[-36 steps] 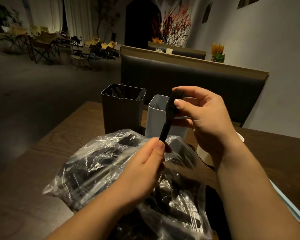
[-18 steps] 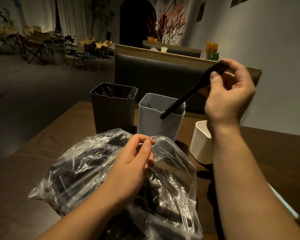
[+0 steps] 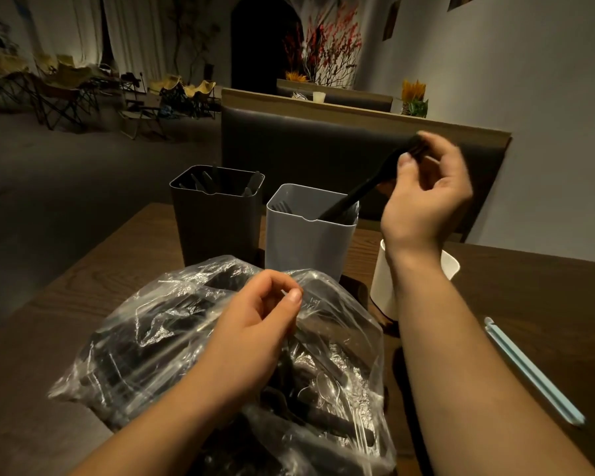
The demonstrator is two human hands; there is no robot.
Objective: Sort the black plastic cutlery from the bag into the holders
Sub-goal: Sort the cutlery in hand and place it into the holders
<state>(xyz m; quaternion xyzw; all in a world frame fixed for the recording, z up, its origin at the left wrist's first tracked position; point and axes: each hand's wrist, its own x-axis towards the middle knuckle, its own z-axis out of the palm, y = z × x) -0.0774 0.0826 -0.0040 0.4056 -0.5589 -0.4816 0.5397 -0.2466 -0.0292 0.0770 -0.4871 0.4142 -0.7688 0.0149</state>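
A clear plastic bag (image 3: 158, 341) full of black cutlery lies on the wooden table in front of me. Behind it stand a black holder (image 3: 215, 218) with several black pieces, a grey holder (image 3: 306, 242) with forks, and a white holder (image 3: 382, 286) partly hidden by my right arm. My right hand (image 3: 426, 197) pinches the top of a black piece of cutlery (image 3: 361, 188), whose handle end dips slanting into the grey holder. My left hand (image 3: 255, 324) hovers over the bag, fingers loosely curled, holding nothing I can see.
A pale blue pen-like stick (image 3: 533, 371) lies on the table at the right. A dark padded bench back (image 3: 306, 139) rises behind the holders. The table's left edge (image 3: 93, 255) runs diagonally, with open floor beyond.
My right hand has lowered the black piece so its handle end now sits inside the grey holder. My left hand let go of it earlier and stays above the bag.
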